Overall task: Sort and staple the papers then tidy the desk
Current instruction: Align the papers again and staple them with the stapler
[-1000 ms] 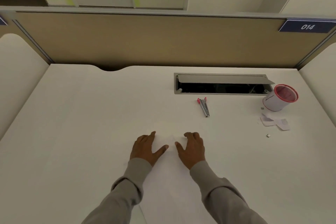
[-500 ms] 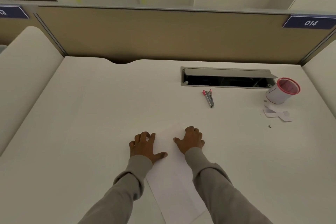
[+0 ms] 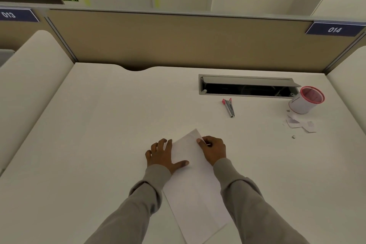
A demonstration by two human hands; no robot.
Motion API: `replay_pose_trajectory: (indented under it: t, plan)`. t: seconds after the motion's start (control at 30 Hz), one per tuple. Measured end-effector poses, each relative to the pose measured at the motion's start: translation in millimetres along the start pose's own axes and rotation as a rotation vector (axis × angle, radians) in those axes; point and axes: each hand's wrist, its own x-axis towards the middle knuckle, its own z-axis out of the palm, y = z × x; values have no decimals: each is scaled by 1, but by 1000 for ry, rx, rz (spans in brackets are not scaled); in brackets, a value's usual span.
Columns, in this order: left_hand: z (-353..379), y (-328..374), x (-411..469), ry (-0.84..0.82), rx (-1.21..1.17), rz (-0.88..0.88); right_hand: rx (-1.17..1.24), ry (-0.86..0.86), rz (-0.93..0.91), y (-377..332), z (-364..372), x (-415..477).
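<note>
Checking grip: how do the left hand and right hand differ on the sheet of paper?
The left hand lies flat, fingers spread, thumb pressing the sheet of paper; the right hand is curled, pinching near its far corner. The left hand touches the sheet's left edge, the right hand its right. Both touch it.

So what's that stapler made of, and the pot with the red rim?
The stapler looks like shiny bare metal, its long body glinting silver, with a pink-red end that is probably plastic. The pot has a smooth white wall, plastic or coated card, hard to tell; its red rim and inside look glossy, likely plastic.
</note>
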Motion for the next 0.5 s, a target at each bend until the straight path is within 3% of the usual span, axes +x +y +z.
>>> replay_pose_trajectory:
  t: [0.23, 0.5]
  plan:
    - [-74, 45, 4, 290, -304, 199, 348, 3, -110, -32, -16, -18]
    - [-149, 79, -3, 307, -347, 316, 537, 21, -237, -87, -40, -49]
